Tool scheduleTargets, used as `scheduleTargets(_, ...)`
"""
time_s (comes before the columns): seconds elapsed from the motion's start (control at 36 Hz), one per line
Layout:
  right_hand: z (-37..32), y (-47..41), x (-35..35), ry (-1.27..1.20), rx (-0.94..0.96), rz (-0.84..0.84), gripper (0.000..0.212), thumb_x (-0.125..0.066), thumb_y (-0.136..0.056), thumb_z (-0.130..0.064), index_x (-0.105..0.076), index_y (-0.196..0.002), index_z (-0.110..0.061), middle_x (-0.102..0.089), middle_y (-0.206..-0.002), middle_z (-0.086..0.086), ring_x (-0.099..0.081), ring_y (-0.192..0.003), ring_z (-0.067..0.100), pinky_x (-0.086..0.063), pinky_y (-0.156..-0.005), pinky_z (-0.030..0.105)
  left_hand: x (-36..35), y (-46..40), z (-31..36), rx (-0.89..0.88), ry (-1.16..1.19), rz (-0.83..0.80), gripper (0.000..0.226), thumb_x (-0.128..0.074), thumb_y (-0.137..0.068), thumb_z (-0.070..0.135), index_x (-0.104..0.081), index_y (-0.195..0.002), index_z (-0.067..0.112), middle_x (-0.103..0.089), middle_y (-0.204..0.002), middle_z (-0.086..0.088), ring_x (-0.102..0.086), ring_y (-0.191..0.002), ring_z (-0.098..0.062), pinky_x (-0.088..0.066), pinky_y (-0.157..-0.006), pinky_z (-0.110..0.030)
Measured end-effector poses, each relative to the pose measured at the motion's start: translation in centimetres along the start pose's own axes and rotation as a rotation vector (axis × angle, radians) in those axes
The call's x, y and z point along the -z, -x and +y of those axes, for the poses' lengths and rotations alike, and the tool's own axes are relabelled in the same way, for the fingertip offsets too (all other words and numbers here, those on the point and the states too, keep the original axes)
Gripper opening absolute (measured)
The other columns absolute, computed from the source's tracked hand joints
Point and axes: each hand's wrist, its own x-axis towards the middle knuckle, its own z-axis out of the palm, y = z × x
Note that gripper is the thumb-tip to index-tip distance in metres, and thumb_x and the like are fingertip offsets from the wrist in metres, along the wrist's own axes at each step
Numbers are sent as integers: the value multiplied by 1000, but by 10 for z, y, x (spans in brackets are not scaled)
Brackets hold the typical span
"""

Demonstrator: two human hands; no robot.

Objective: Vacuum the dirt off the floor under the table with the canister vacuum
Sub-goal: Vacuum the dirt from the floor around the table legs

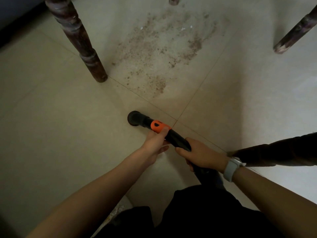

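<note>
Black wand point(176, 140), both hands' grip curled round

Location: domestic interior, likely a dining area. Indicators: large pale floor tiles point(51, 103) with thin grout lines; turned dark wooden table legs point(77, 40) standing on them; a household vacuum nozzle point(135, 118); scattered dirt point(159, 48) between the legs.

Both bare forearms stretched forward and down. Left hand point(155, 143) pinching the vacuum tube point(173, 137) at its orange collar, thumb on top. Right hand point(200, 154) wrapped round the tube just behind, watch point(231, 169) on wrist.
</note>
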Motion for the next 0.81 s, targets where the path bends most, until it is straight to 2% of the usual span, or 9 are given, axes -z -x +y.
scheduleTargets(0.08, 5, 9, 4, 39, -11, 24, 23, -53, -94, -40, -47, -94, -18, -59, -70, 5, -57, -47, 14, -50, -50, 27, -8, 5, -3, 18, -2, -21, 11, -45, -101, 26, -52, -106, 19, -61, -110, -5, -60, -100, -21, -45, -83, -33)
scheduleTargets(0.19, 7, 13, 2, 77, -16, 151, 29, -53, -94, -40, -49, -100, -13, -58, -74, 3, -57, -47, 13, -47, -47, 23, -15, 2, 0, -7, -43, -46, 8, -45, -100, 26, -52, -98, 23, -60, -108, -3, -61, -98, -19, -46, -81, -31)
scheduleTargets(0.31, -4, 1, -6, 76, 29, 166, 30, -53, -94, -40, -47, -102, -12, -56, -74, 2, -60, -53, 19, -51, -53, 31, -1, -7, 5, -45, -76, -24, 30, -47, -100, 28, -49, -125, 12, -61, -110, -4, -62, -89, -13, -47, -75, -29)
scheduleTargets(0.39, -9, -8, -10, 104, 54, 132, 34, -53, -94, -40, -46, -108, -10, -59, -79, 4, -65, -60, 25, -54, -59, 37, 12, -13, 6, -48, -94, 7, 34, -49, -99, 29, -47, -129, 13, -63, -106, -1, -62, -90, -13, -44, -84, -33)
scheduleTargets(0.47, -14, -20, -14, 157, 85, 140, 33, -55, -93, -33, -43, -112, -9, -62, -90, 13, -65, -71, 30, -54, -66, 41, 21, -19, 7, -39, -127, 5, 38, -52, -97, 29, -47, -131, 14, -63, -112, -2, -62, -96, -14, -42, -87, -33)
scheduleTargets(0.56, -21, -31, -18, 127, 104, 157, 31, -56, -91, -25, -42, -115, -10, -61, -90, 12, -61, -71, 26, -53, -68, 41, 31, -25, 7, -23, -185, -9, 48, -55, -95, 34, -42, -138, 18, -64, -116, -2, -60, -105, -16, -43, -85, -32)
scheduleTargets(0.64, -31, -46, -17, 87, 146, 209, 38, -55, -91, -20, -38, -124, -12, -58, -85, 10, -54, -61, 21, -52, -62, 38, 49, -31, 2, -63, -302, 76, 58, -53, -94, 40, -34, -144, 19, -59, -123, -3, -55, -107, -17, -42, -85, -30)
scheduleTargets(0.72, -43, -66, -13, 119, 194, 263, 62, -56, -93, -28, -22, -144, -17, -60, -89, 10, -54, -57, 18, -50, -59, 35, 76, -36, -15, -74, -465, 225, 62, -53, -93, 45, -33, -145, 18, -49, -135, -7, -50, -111, -19, -41, -92, -31)
scheduleTargets(0.81, -49, -78, -17, 211, 246, 257, 65, -53, -95, -34, -18, -149, -23, -63, -103, 13, -58, -63, 22, -54, -66, 40, 106, -44, -41, -25, -815, 310, 74, -54, -89, 52, -26, -148, 19, -34, -148, -13, -39, -132, -31, -37, -107, -44)
